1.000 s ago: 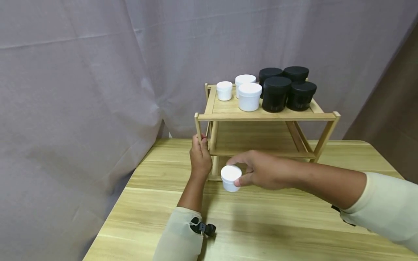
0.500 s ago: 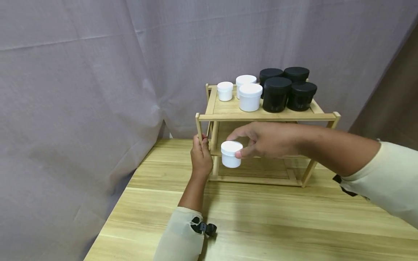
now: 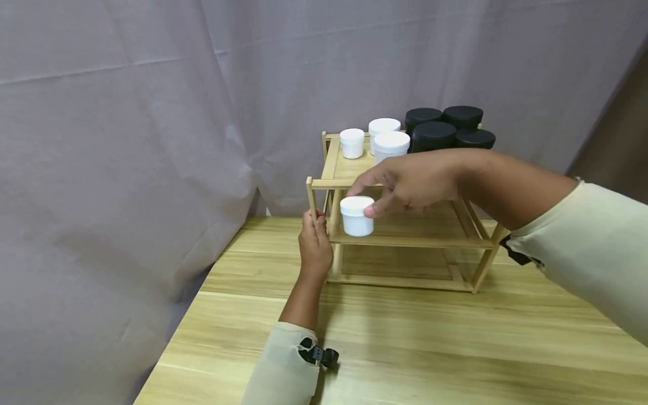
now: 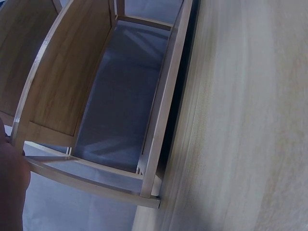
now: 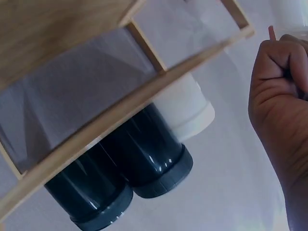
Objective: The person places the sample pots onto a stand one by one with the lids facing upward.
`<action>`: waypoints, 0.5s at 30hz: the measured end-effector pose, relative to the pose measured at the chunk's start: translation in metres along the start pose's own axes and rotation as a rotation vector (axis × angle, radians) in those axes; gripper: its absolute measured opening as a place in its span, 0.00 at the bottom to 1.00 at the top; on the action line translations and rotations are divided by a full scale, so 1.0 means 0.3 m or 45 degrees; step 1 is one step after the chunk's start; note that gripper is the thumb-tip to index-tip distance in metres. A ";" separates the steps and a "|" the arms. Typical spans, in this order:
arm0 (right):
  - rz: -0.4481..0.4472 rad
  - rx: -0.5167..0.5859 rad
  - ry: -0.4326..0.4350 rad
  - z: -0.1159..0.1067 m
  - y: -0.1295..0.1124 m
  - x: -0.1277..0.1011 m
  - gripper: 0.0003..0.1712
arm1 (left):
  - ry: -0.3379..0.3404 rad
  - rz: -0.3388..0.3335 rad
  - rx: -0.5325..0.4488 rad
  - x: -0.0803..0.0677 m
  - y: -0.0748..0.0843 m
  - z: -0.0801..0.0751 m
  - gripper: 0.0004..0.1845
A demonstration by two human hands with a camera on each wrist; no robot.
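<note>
My right hand [image 3: 412,179] pinches a small white lidded jar [image 3: 357,221] between thumb and fingers, upright in front of the wooden shelf rack's [image 3: 410,242] middle tier. In the right wrist view the right hand [image 5: 279,96] is at the right edge, and a pale part of the jar [image 5: 291,14] shows in the corner. My left hand [image 3: 316,250] grips the rack's left front leg. Only part of the left hand [image 4: 12,178] shows at the left edge of its wrist view, against the frame. On the top tier stand three white jars [image 3: 352,144] and several black jars [image 3: 433,134], partly hidden by the right arm.
The rack stands on a light wood-grain table [image 3: 405,349], its lower tier [image 3: 395,264] just above the tabletop. A grey curtain [image 3: 152,140] hangs behind and to the left. A dark strap with a small device [image 3: 321,355] sits on the left sleeve.
My right hand has lifted the white jar from near the lower tier to just below the top tier's front rail. The left hand keeps its grip on the leg.
</note>
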State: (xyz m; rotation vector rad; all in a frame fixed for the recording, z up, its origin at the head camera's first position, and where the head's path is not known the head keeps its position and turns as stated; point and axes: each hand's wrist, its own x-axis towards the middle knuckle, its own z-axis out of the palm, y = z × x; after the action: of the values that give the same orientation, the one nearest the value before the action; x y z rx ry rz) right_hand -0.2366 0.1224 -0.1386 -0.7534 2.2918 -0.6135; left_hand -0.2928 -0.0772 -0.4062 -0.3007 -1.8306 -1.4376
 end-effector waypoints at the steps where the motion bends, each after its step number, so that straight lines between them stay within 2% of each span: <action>1: -0.004 -0.010 0.010 -0.011 -0.008 0.003 0.31 | 0.001 -0.004 0.000 0.001 0.000 -0.001 0.11; 7: -0.018 -0.047 0.113 -0.063 -0.055 0.042 0.27 | -0.002 -0.015 0.001 0.006 -0.001 -0.011 0.11; 15: 0.060 -0.017 0.371 -0.070 -0.083 0.123 0.29 | -0.014 -0.022 -0.019 0.006 -0.013 -0.025 0.12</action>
State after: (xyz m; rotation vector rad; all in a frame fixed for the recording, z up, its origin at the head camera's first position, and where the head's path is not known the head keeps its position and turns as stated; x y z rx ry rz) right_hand -0.2657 0.0852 -0.1251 -0.6490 2.5730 -0.7267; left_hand -0.2932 -0.0859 -0.4073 -0.3017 -1.8365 -1.4642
